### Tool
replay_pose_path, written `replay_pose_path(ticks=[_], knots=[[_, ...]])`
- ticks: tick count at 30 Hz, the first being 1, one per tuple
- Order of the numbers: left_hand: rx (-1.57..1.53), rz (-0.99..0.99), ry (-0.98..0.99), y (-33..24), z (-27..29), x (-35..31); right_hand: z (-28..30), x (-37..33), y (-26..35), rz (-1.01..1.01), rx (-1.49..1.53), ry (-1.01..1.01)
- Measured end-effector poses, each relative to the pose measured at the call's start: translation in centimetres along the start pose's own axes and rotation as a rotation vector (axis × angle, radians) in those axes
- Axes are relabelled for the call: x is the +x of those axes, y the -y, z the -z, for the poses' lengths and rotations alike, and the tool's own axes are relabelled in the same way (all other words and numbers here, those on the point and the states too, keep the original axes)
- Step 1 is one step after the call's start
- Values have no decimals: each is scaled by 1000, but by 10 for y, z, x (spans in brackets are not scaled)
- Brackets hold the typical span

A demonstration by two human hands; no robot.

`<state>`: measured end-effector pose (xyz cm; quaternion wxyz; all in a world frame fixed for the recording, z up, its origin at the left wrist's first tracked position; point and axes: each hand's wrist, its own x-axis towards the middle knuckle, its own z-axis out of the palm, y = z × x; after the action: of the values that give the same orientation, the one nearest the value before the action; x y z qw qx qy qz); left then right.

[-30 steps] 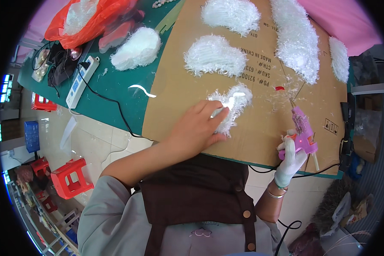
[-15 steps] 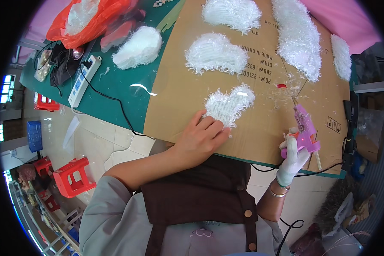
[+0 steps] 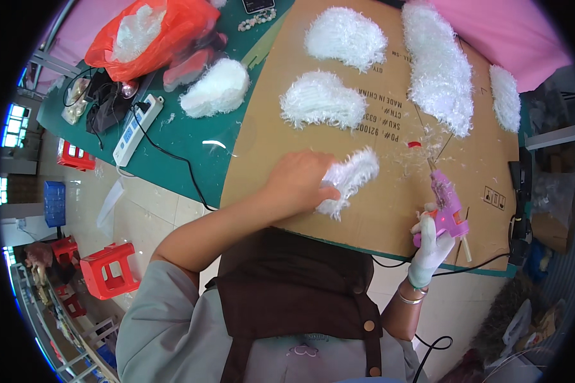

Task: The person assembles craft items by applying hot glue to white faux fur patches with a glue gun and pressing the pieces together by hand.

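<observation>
Bare and curled, my left hand [image 3: 303, 182] grips the left side of a small white fluffy fabric piece [image 3: 353, 179] over the cardboard sheet [image 3: 262, 150]. The fingertips are partly hidden behind the fluff. My right hand [image 3: 431, 246], in a white glove, is wrapped round the handle of a purple hot glue gun [image 3: 449, 210]. Its nozzle points away from me, and a clear glue stick sticks out of the rear. Fluff clings to the gun's front. A small red bit [image 3: 414, 144] lies on the cardboard near the nozzle.
Several fluffy white pieces lie around, including a rounded one [image 3: 322, 100] and a long strip [image 3: 437, 70]. On the green table [image 3: 172, 137] are a power strip [image 3: 137, 131] with a black cord and a red plastic bag [image 3: 153, 41]. Red stools [image 3: 110, 271] stand on the floor at left.
My left hand has moved up and over the small fluffy piece, now gripping and tilting it instead of touching its lower edge. My right hand still holds the glue gun. The view has shifted slightly.
</observation>
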<state>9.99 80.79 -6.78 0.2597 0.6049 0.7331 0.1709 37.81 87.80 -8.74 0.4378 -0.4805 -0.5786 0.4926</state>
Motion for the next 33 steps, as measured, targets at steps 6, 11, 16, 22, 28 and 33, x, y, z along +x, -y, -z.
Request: replay_pose_path(ticks=[6, 11, 16, 22, 28, 33], knots=[[127, -266, -150, 51, 81, 69, 1, -1, 0, 12, 36, -12], [256, -482, -35, 88, 82, 117, -1, 2, 1, -28, 58, 18], [-42, -330, 132, 70, 84, 120, 2, 8, 7, -69, 19, 4], [-63, -122, 103, 76, 109, 171, 30, 41, 18, -92, 31, 22], [148, -129, -365, 92, 102, 222, 61, 75, 14, -151, -73, 210], [380, -538, -714, -4, 63, 212, 65, 66, 12, -139, -12, 53]])
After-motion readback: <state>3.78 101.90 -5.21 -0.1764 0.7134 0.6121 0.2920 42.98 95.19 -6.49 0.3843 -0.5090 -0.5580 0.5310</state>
